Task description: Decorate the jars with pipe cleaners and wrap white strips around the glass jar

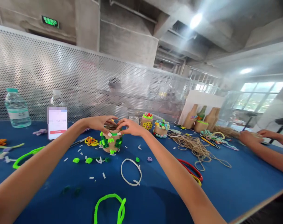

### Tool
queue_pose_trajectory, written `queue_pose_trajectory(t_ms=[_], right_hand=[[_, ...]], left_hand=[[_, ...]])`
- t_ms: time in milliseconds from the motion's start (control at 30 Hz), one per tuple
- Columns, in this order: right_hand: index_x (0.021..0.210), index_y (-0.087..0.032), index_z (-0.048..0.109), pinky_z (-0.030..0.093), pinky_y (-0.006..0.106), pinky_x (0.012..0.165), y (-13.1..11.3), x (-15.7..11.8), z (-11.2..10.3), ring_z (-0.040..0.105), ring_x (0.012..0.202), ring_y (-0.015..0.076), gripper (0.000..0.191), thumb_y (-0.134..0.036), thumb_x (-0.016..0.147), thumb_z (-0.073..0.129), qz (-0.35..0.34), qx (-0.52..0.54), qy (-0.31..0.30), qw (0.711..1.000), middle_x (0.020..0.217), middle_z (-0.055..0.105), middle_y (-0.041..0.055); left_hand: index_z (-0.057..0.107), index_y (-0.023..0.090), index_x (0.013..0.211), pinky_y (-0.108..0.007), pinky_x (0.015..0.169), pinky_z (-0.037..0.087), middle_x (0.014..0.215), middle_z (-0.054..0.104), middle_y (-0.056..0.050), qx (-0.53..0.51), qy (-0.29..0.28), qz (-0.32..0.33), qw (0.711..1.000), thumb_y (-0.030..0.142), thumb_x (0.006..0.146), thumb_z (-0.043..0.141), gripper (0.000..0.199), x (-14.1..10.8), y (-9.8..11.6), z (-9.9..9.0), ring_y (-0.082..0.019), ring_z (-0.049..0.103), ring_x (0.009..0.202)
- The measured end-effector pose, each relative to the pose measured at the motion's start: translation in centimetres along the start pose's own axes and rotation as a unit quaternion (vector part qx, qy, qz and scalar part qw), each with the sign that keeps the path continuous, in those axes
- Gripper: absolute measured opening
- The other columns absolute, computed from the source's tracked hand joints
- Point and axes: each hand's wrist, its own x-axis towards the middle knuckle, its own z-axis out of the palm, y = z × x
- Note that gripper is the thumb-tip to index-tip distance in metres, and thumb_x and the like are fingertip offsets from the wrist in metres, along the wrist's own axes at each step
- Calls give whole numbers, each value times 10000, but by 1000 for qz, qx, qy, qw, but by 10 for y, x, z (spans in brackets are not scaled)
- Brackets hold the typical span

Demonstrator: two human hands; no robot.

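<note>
A twine-wrapped jar (111,146) stands upright on the blue table, its side covered with light and dark green pipe-cleaner pieces. My left hand (100,125) curls over its rim from the left, thumb against the near side. From the right, my right hand (131,127) grips the same rim, its thumb close to the left one. A bright green strip (114,134) runs along the rim at the thumbs. Small green curls (88,160) and white scraps (104,175) lie in front of the jar.
A white loop (121,172) and a green pipe cleaner (108,196) lie nearest me. Decorated jars (162,129), loose twine (194,146) and wrapped bottles (191,116) are to the right. A phone (57,124) and water bottle (17,109) stand left. Another person's hands (250,138) are far right.
</note>
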Motion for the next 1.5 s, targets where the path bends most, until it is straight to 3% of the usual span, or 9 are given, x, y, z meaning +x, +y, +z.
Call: queue_pose_trajectory(t_ms=[167,467,600,733,933,1067,1167,1300,1500], right_hand=[[867,-174,735,362,382,1054,-2,2,7,532,1112,188,164,-188,715,793,13,-5,19,1000,1157,524,74],[819,-165,719,392,369,1011,3,5,15,520,1047,174,110,-166,727,779,24,-13,32,999,1042,493,48],[825,-165,714,385,360,1025,2,3,8,527,1087,181,100,-143,740,763,18,-4,15,1000,1090,518,61],[789,-175,711,388,343,1039,-4,0,-2,551,1131,181,91,-103,745,744,0,10,-23,1000,1158,570,60],[1125,-203,656,327,425,1109,-3,-6,-7,475,1256,222,423,-110,724,756,29,23,-10,999,1306,531,94],[1210,-174,617,446,359,1023,-1,-6,-10,593,1138,192,474,-92,754,713,47,61,-64,995,1205,636,97],[1193,-164,635,451,333,1015,-3,-7,-12,611,1120,184,459,-109,745,721,52,74,-87,992,1203,652,93],[1155,-150,658,474,314,958,-7,-5,-8,633,1067,194,440,-189,727,752,64,68,-67,993,1142,685,84],[1019,-98,706,496,329,834,-10,0,4,658,936,235,412,-347,699,775,75,34,-23,996,975,723,100]], left_hand=[[214,211,1427,-403,998,425,1395,489,-188,-13,18,23,999,390,691,702,901,1,4,3,-294,499,1266],[343,216,1361,-357,885,434,1168,637,-97,131,44,34,990,442,714,692,769,-1,14,4,-275,603,1046],[268,181,1412,-369,939,421,1318,545,-157,100,36,3,994,450,672,720,908,-2,11,3,-302,535,1173],[164,225,1483,-395,994,397,1414,472,-156,54,-9,26,998,405,699,697,965,-5,1,-4,-299,481,1259],[278,231,1458,-391,953,421,1296,576,-135,77,21,11,997,432,671,735,931,-2,0,-2,-302,547,1181],[355,174,1399,-378,964,413,1248,601,-150,94,59,-31,993,444,609,755,926,-2,8,3,-303,562,1151],[356,143,1389,-378,960,412,1244,604,-159,111,61,-43,991,447,607,740,923,-3,14,4,-311,562,1145],[358,131,1375,-373,932,422,1216,620,-158,140,52,-36,988,460,618,710,896,-3,16,4,-309,575,1107],[439,159,1271,-334,843,443,1176,632,-126,173,60,-1,983,394,663,642,682,-3,16,6,-284,596,1025]])
